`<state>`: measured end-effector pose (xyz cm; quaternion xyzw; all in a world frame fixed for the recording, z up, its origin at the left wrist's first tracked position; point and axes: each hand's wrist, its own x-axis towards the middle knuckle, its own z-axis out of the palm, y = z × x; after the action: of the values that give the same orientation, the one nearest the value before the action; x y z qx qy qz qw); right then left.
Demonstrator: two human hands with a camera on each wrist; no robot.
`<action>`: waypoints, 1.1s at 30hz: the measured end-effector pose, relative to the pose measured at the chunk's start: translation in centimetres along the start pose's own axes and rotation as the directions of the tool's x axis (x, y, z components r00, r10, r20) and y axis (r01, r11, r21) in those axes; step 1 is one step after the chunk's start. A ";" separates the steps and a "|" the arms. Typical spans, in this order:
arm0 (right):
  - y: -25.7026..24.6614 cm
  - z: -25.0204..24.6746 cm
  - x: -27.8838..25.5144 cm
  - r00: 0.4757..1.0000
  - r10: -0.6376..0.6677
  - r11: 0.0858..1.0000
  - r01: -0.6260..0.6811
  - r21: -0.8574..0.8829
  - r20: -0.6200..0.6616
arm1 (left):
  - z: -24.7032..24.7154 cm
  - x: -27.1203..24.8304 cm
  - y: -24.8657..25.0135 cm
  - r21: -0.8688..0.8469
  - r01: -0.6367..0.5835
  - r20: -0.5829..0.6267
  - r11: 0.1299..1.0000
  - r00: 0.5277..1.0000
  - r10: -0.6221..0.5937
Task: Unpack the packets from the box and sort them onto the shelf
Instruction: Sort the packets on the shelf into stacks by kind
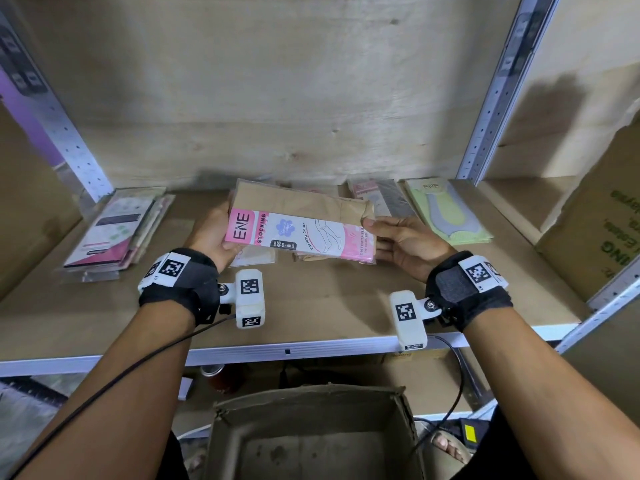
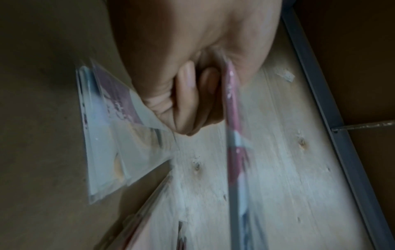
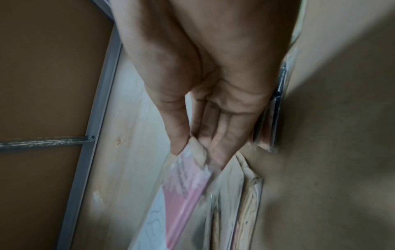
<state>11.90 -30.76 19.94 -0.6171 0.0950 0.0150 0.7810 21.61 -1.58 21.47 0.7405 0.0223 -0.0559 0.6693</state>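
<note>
Both hands have the stocking packet (image 1: 300,233) by its short ends, left hand (image 1: 211,233) gripping, right hand (image 1: 403,245) pinching – light, floppy, slick film, so edge holds suit it

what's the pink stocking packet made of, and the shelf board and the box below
Stocking packet: printed card in a glossy clear plastic sleeve, judging by its sheen. Shelf board: matte brown, probably fibreboard or hardboard. Box: raw brown cardboard, frayed rim.

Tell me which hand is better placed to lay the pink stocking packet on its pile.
Probably left hand: it grips the pink stocking packet fully, whereas right hand merely pinches its end.
</note>
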 end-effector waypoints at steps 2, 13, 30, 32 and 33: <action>0.0 -0.1 0.1 0.999 0.023 1.000 -0.023 0.015 0.025 | 0.0 0.0 0.2 -0.094 0.045 0.002 0.995 0.999 -0.045; 0.1 -0.8 0.0 0.994 0.034 0.999 -0.032 -0.025 0.102 | 0.0 -1.0 1.1 -0.103 0.076 0.117 0.992 0.991 -0.064; -0.8 -0.5 -0.9 0.996 -0.021 1.000 0.020 0.017 0.082 | 0.2 0.0 0.3 -0.582 0.257 0.118 0.771 0.965 -0.233; -0.8 -0.2 -0.7 0.999 -0.007 0.999 0.005 0.052 0.045 | -0.2 0.6 0.1 -0.648 0.278 0.180 0.709 0.960 -0.213; -0.8 -0.1 -0.6 1.000 -0.002 0.998 0.001 0.067 0.025 | -0.3 0.8 0.0 -0.659 0.278 0.190 0.699 0.961 -0.203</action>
<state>11.39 -30.97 20.80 -0.5903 0.0852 0.0189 0.8025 22.46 -1.34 21.38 0.4313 0.1031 -0.1687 0.8803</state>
